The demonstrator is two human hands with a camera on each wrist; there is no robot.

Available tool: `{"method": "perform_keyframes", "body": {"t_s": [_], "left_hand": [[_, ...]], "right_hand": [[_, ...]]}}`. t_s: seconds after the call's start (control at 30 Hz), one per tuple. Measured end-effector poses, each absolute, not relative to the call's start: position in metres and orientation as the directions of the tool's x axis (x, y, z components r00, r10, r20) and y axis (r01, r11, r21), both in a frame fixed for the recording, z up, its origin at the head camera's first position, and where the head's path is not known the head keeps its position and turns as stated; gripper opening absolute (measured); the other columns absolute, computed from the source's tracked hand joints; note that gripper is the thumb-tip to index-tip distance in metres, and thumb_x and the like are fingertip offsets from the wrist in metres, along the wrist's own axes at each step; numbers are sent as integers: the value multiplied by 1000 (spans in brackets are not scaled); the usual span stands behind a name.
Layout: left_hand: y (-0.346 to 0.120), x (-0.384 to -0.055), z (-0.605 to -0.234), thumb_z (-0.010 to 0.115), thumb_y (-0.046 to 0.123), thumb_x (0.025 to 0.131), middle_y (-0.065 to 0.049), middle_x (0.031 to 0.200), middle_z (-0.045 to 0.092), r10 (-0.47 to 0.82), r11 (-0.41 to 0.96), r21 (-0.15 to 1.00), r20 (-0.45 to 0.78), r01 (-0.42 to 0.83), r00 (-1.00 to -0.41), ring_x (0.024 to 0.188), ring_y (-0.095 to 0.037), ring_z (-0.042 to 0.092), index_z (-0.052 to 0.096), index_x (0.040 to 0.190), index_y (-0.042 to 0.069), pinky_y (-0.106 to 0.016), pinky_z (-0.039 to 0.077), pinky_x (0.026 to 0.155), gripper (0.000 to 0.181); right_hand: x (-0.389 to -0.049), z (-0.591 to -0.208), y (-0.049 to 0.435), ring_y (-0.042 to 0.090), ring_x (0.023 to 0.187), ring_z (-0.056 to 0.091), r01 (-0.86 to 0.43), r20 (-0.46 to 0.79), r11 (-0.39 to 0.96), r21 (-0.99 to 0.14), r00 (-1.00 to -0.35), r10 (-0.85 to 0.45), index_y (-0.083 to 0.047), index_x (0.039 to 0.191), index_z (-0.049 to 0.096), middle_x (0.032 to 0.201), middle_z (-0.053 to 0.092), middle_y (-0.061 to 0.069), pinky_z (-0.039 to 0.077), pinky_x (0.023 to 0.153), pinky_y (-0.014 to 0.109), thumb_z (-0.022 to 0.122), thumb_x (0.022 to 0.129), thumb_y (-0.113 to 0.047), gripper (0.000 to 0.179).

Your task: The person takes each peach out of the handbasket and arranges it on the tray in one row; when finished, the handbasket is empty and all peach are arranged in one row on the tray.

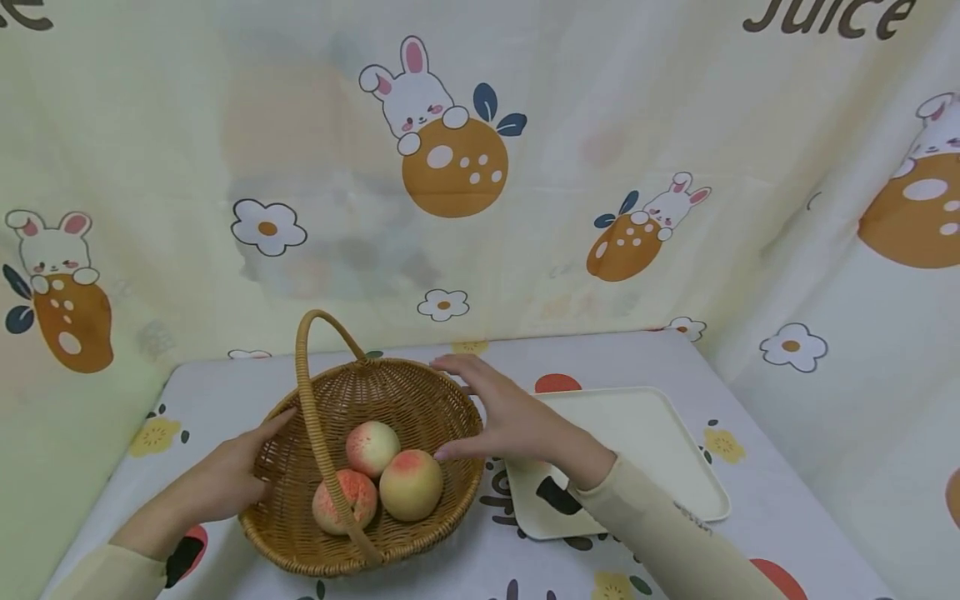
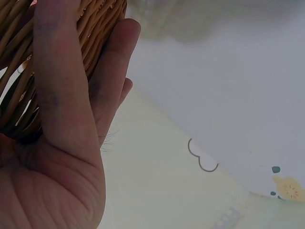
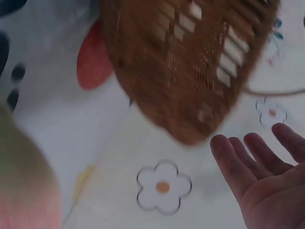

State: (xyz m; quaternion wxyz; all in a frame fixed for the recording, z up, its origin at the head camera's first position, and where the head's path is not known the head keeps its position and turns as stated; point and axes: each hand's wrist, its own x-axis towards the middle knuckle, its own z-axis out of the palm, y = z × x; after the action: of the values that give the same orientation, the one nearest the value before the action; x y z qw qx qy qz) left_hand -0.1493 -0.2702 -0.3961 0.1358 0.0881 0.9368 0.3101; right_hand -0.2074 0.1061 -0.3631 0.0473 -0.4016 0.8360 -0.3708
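Note:
A brown wicker basket point(image 1: 420, 390) with a tall arched handle point(image 1: 315, 417) stands at the left of the table. Inside lie three peaches: a pale pink one point(image 1: 372, 448), a yellowish one point(image 1: 411, 486) and a redder one point(image 1: 330, 507) partly behind the handle. My left hand point(image 1: 225, 479) grips the basket's left rim; in the left wrist view, its fingers point(image 2: 64, 86) lie along the woven wall. Over the basket's right side, my right hand point(image 1: 517, 417) is spread, its thumb close to the yellowish peach. The right wrist view shows its fingers point(image 3: 257, 157) apart and holding nothing.
A cream rectangular tray point(image 1: 637, 425) lies on the table right of the basket, partly beneath my right forearm. A patterned cloth point(image 1: 750, 500) covers the table. Behind it hangs a curtain point(image 1: 555, 250) printed with rabbits and flowers.

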Motion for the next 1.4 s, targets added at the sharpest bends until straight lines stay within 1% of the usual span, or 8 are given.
{"method": "perform_keyframes", "body": {"t_s": [0.2,0.43,0.6,0.73,0.83,1.0,1.23,1.4], "left_hand": [[-270,-149,-398,67,-11,67,-39,151,34,251,793,604,-197,84,-948,131,-53,43,26,158,-1,-44,48,80,101],[-271,-150,-397,69,-9,66,-38,151,35,252,792,604,-187,91,-949,128,-50,47,26,159,0,-44,49,78,102],[-270,-150,-396,69,-9,67,-38,151,34,248,793,604,-193,85,-949,127,-50,47,26,159,1,-43,49,77,102],[-270,-151,-396,69,-9,67,-38,150,36,245,796,600,-196,81,-949,124,-48,49,27,159,1,-43,49,76,101],[-270,-151,-397,69,-8,68,-37,150,36,244,797,599,-195,81,-950,125,-48,49,27,159,2,-43,49,77,102],[-270,-150,-398,69,-9,68,-37,150,36,239,790,608,-197,73,-951,125,-50,48,27,160,4,-44,50,77,102],[-268,-149,-397,67,-12,67,-38,149,37,238,790,610,-204,67,-950,124,-54,49,26,160,6,-45,51,76,103],[-269,-150,-396,67,-11,67,-37,149,38,245,797,598,-193,84,-950,124,-49,50,27,160,4,-45,49,77,102]], "right_hand": [[-196,-372,80,19,143,35,-663,105,499,-558,-653,-750,-22,160,28,161,31,2,37,109,46,84,75,-55,107],[-187,-380,61,15,136,46,-711,43,578,-402,-645,-763,-15,154,42,151,48,-2,41,106,38,80,76,-60,97],[-185,-385,54,10,116,59,-717,-5,606,-344,-644,-765,-14,139,61,128,66,-7,46,96,32,81,75,-56,79],[-184,-385,50,6,93,62,-701,-62,645,-305,-661,-748,-22,123,72,104,69,-16,49,81,30,82,73,-54,61],[-183,-388,46,5,84,61,-690,-113,678,-254,-675,-729,-26,117,71,94,66,-18,49,74,30,83,70,-56,57],[-179,-393,37,8,82,61,-669,-201,722,-177,-694,-692,-23,121,61,90,65,-12,49,72,32,85,66,-61,71],[-179,-397,34,8,86,61,-684,-169,704,-194,-683,-710,-25,121,58,96,65,-11,49,72,33,89,64,-56,72],[-183,-391,46,7,94,58,-706,-3,601,-375,-647,-763,-30,131,59,114,59,-11,50,76,32,89,65,-44,74]]}}
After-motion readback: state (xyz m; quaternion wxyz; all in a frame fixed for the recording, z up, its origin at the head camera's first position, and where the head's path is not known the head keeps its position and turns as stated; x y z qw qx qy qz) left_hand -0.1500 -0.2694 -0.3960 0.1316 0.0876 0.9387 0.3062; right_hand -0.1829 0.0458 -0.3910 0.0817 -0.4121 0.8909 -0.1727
